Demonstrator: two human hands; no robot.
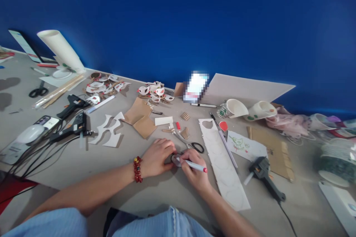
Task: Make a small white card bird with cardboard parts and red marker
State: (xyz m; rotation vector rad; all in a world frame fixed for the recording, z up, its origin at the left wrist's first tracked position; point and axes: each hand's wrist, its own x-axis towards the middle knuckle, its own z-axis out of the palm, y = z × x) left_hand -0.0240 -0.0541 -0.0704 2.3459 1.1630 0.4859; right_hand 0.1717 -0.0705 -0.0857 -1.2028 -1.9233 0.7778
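Observation:
My left hand (157, 155), with a red bead bracelet (137, 169) on the wrist, presses its fingers down on a small grey cardboard piece (175, 160) on the table. My right hand (194, 168) is closed round a white pen with a red cap (194, 165); the pen tip rests on that piece. Scissors (189, 143) lie just behind my hands. A long white cut-out strip (222, 163) lies to the right of my right hand.
Glue guns lie at right (264, 176) and at left (72, 104), the left ones with trailing cables. Paper bird cut-outs (154, 92), brown cardboard pieces (140, 118), paper cups (233, 108), a rolled white sheet (59, 48) and a grey board (244, 89) line the blue wall.

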